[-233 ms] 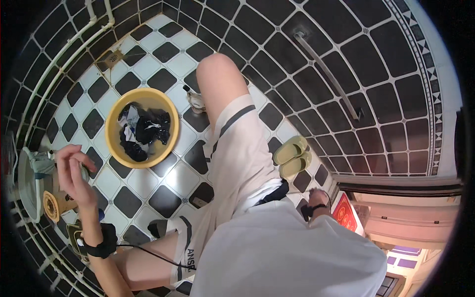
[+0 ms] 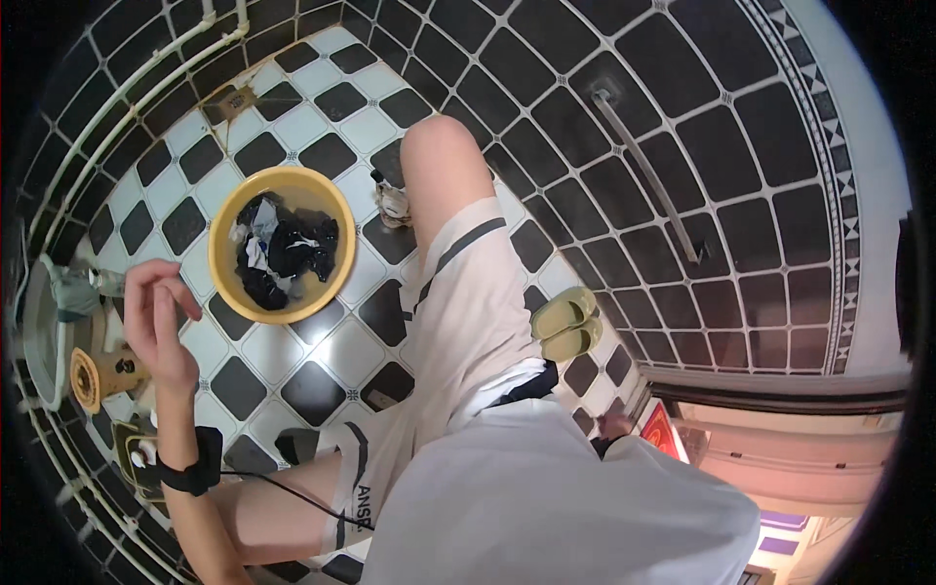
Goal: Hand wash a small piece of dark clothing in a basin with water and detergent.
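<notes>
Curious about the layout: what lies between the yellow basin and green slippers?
Tiled floor and the person's right leg, as the head view shows.

We see a checkered floor (image 2: 312, 390) and a wall (image 2: 795, 242) of dark tiles with pale grout. A metal bar (image 2: 646, 174) is fixed to that wall; near its foot we find olive slippers (image 2: 558, 316), side by side. Pale pipes (image 2: 230, 37) run along the opposite wall, near a rust-stained floor drain (image 2: 232, 101).
</notes>
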### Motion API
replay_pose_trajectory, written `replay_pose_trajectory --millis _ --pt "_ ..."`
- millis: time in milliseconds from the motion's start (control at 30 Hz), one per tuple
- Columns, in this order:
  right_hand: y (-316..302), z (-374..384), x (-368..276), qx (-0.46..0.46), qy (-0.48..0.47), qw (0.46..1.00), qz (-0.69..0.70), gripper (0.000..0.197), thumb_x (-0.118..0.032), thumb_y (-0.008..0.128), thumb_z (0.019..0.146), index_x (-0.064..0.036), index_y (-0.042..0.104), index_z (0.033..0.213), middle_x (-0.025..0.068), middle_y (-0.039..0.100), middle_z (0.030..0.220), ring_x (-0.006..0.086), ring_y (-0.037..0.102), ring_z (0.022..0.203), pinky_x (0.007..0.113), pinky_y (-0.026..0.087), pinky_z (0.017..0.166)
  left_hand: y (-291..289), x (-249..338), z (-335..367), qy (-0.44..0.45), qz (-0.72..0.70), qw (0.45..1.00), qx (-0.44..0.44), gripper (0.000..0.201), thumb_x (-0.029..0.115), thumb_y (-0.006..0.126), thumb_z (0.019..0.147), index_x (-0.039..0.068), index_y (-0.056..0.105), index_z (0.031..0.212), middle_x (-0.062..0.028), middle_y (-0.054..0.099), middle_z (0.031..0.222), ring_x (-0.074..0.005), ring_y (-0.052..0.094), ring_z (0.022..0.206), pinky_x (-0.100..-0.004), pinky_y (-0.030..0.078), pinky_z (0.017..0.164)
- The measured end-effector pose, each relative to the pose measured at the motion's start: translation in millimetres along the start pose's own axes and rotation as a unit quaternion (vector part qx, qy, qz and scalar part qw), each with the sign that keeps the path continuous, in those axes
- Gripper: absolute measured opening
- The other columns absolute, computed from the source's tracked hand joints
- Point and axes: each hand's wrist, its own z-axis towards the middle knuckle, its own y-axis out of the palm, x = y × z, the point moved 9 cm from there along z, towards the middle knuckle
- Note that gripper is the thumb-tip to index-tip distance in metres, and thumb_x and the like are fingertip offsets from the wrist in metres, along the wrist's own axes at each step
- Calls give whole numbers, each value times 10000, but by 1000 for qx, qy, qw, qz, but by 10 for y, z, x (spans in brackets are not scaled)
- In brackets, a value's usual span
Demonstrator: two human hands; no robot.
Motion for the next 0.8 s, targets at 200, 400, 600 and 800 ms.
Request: replay_pose_trajectory --millis 200,400,600,800 --pt "402 -410 400 -133 292 844 431 346 -384 551 902 -62 647 980 110 694 992 261 653 928 538 511 713 158 -11 -64 -37 21 998 -36 214 158 512 932 -17 549 1049 -11 516 724 -85 510 637 -214 399 600" --pt "-87 -376 548 -72 345 759 548 304 -338 560 903 -48 632 958 119 688 949 252 654 859 509 513 660 93 39 -163 -30 36 998 -35 198 116 505 903 -30 562 1025 -20 500 684 -102 519 625 -239 425 612" --pt "-433 -441 769 -2 362 715 598 263 -291 570 903 -34 617 936 128 683 906 242 654 789 479 514 607 115 106 -164 -4 54 997 -57 233 154 480 919 -29 552 1045 -32 501 692 -106 501 614 -244 411 619" --pt "-1679 104 926 186 231 753 587 225 -244 580 903 -20 602 914 137 677 863 233 655 719 450 516 554 123 139 -219 55 72 994 -58 197 109 507 883 -25 553 1019 -42 480 659 -120 495 602 -249 405 603"
